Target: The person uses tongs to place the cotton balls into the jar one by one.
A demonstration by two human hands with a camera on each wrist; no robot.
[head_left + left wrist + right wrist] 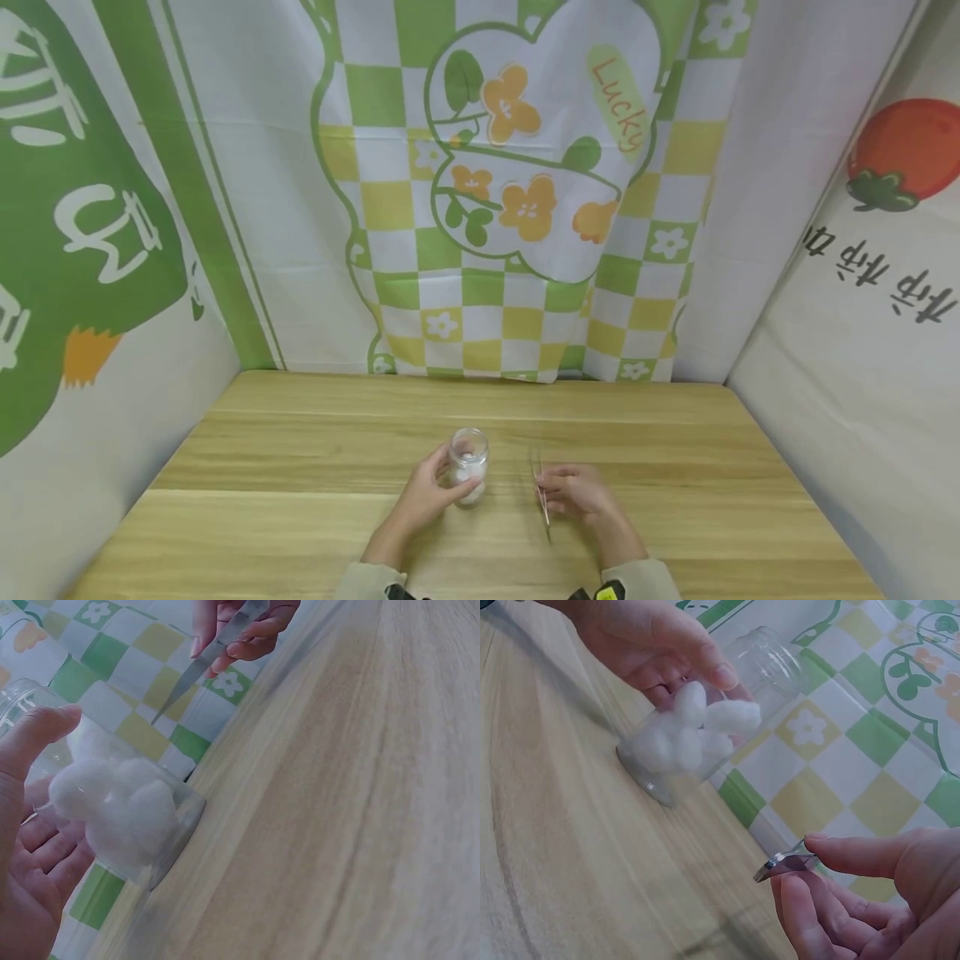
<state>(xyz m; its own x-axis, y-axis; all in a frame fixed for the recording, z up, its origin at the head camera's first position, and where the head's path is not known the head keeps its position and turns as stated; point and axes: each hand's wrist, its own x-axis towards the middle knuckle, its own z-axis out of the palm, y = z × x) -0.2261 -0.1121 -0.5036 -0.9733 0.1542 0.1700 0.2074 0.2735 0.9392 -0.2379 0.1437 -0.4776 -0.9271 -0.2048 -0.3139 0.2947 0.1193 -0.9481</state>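
Note:
A clear open-topped glass jar (469, 447) with several white cotton balls (124, 802) inside is near the middle of the wooden table. My left hand (423, 497) grips it from the left, thumb on the near side and fingers behind. In the wrist views, the jar's base is down at the tabletop. To the right of the jar, my right hand (581, 493) pinches metal tweezers (543, 502) between thumb and fingers. The pointed tips show in the left wrist view, outside the jar and apart from it. The right wrist view shows mainly the tweezers' blunt end (780, 864).
The wooden table (315, 433) spreads around both hands. Behind it hangs a green, white and yellow checkered cloth (480, 333). Printed cloth walls stand at the left (112, 417) and right (847, 375) edges of the table.

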